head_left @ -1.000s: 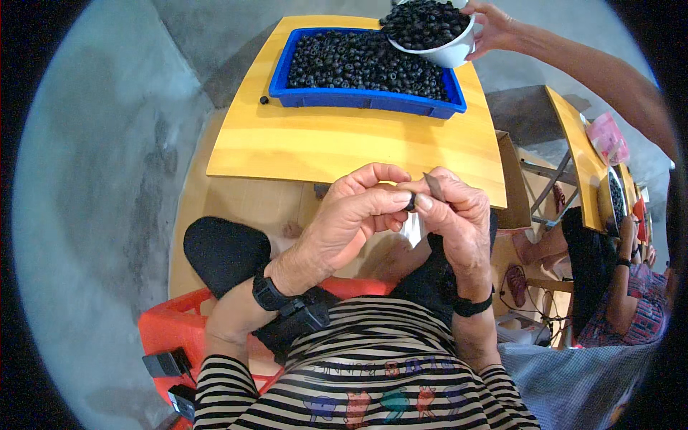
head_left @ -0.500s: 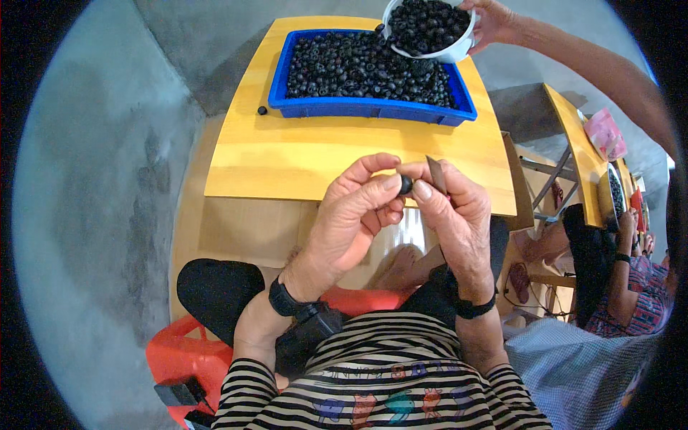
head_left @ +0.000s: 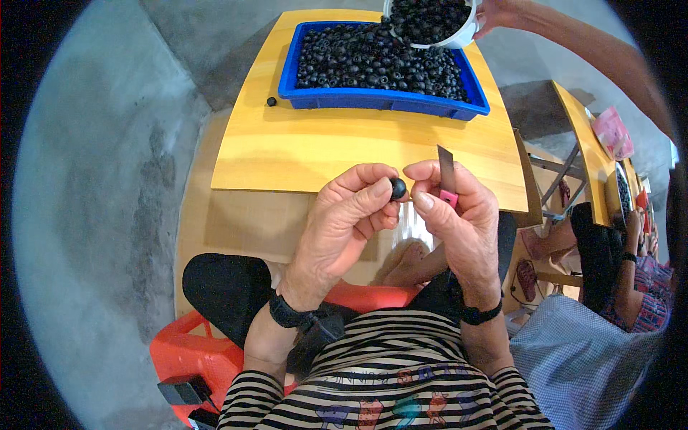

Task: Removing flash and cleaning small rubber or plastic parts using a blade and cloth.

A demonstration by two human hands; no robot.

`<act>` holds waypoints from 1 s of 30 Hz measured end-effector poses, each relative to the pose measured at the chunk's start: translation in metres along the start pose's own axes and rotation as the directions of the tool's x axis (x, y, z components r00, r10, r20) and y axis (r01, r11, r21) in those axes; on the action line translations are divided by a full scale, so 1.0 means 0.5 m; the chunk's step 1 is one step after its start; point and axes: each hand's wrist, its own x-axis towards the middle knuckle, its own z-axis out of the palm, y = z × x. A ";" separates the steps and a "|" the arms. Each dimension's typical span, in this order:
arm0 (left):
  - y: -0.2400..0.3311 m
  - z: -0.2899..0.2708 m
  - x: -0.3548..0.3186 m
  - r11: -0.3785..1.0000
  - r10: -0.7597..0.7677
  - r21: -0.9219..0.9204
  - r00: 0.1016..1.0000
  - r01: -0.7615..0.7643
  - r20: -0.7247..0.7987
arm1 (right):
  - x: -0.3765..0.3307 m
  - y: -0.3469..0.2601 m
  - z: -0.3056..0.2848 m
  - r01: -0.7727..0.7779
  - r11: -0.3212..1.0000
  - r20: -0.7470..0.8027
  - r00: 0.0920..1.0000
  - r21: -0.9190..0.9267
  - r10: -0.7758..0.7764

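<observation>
A round black fruit [head_left: 398,188] is pinched between the thumb and fingers of my left hand [head_left: 342,218]. My right hand [head_left: 466,218] grips a knife [head_left: 447,179] with a pink handle, its flat grey blade pointing up and away from me. The right thumb and forefinger are close beside the fruit, with a small light bit between them that I cannot make out. Past my hands, a blue tray [head_left: 387,99] heaped with similar dark fruits rests on the yellow table [head_left: 315,143]. Another person's hand [head_left: 496,16] tilts a white tub [head_left: 469,32] of dark fruits over its far right side.
One loose fruit [head_left: 271,102] lies left of the tray. A red plastic stool [head_left: 190,344] is under me. On the right, another person sits at a second table [head_left: 577,132] with a pink bag [head_left: 613,132] and a bowl. A grey wall [head_left: 93,201] rises at the left.
My hands have drawn slightly apart, and more of the fruit and the knife's pink handle shows. The blade is more upright. The other person's tub is tipped further, with fruits sliding into the tray.
</observation>
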 end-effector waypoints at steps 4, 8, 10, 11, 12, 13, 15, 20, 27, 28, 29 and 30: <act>-0.004 -0.005 -0.005 0.999 0.012 0.030 1.000 -0.012 0.005 | 0.010 0.010 0.011 0.094 0.996 0.040 0.995 -0.003 -0.094; 0.002 -0.015 -0.005 0.999 0.037 0.011 0.997 -0.037 0.072 | 0.019 0.017 0.014 0.118 0.992 0.055 0.992 -0.047 -0.115; 0.011 -0.018 -0.003 1.000 0.031 -0.006 0.996 -0.030 0.080 | 0.021 0.011 0.027 0.050 0.996 0.037 0.998 0.076 -0.053; 0.013 -0.019 -0.001 0.999 0.033 -0.006 0.997 -0.032 0.077 | 0.021 0.010 0.032 -0.015 0.980 0.025 1.000 0.198 0.010; 0.015 -0.020 0.000 0.999 0.050 -0.004 0.997 -0.050 0.067 | 0.020 0.013 0.031 -0.016 0.980 0.029 1.000 0.199 0.011; 0.017 -0.020 0.001 0.998 0.068 -0.002 0.996 -0.068 0.057 | 0.018 0.017 0.028 0.062 0.997 0.024 0.998 0.050 -0.063; 0.022 -0.015 -0.001 0.998 0.062 0.014 0.998 -0.062 0.004 | 0.020 0.022 0.020 0.140 0.985 0.034 0.990 -0.098 -0.137; 0.018 -0.027 -0.002 0.999 0.050 -0.018 0.998 -0.051 -0.036 | 0.012 0.032 0.022 0.546 0.643 0.170 0.816 -0.537 -0.552; 0.023 -0.028 -0.005 0.996 0.011 -0.084 0.999 -0.014 -0.030 | 0.007 0.032 0.025 0.577 0.488 0.240 0.772 -0.655 -0.589; 0.023 -0.027 -0.006 0.997 0.009 -0.073 0.999 -0.012 -0.037 | 0.006 0.033 0.024 0.586 0.469 0.248 0.760 -0.661 -0.601; 0.023 -0.027 -0.005 0.997 0.008 -0.074 0.999 -0.011 -0.036 | 0.006 0.033 0.024 0.585 0.469 0.248 0.761 -0.662 -0.600; 0.024 -0.027 -0.005 0.998 0.014 -0.068 1.000 -0.016 -0.028 | 0.006 0.033 0.023 0.590 0.454 0.255 0.754 -0.668 -0.605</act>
